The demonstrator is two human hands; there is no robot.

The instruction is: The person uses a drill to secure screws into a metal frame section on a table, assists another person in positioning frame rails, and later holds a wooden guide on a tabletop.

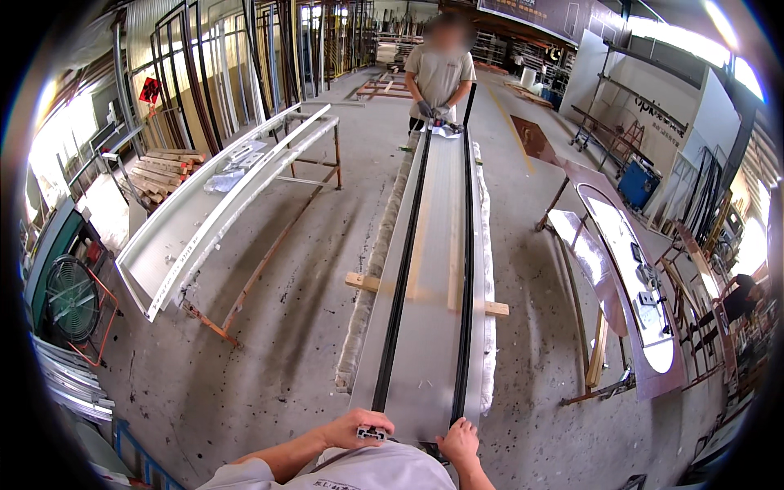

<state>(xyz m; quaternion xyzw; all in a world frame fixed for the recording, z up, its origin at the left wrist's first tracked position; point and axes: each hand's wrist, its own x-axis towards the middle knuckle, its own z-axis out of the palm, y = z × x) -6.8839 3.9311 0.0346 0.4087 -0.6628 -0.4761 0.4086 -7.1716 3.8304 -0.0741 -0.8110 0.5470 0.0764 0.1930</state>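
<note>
A long, pale grey panel (425, 359) stretches away from me, with two black strips running along it. My left hand (349, 426) is closed around a metal profile (373, 433), whose hollow cut end faces me at the near end of the left black strip (398, 302). Whether the profile and that strip are one piece is hard to make out. At the near end of the right black strip (465, 327), my right hand (460, 441) has its fingers curled onto the strip's end. Across the far end stands a person with gloved hands (434, 110) at the panel.
Padded supports (363, 327) and a wooden crosspiece (363, 282) lie under the panel. To the left, a rack carries a white frame piece (167, 273); to the right, another stand holds a long mirror-like panel (621, 261). A green fan (73, 298) stands far left.
</note>
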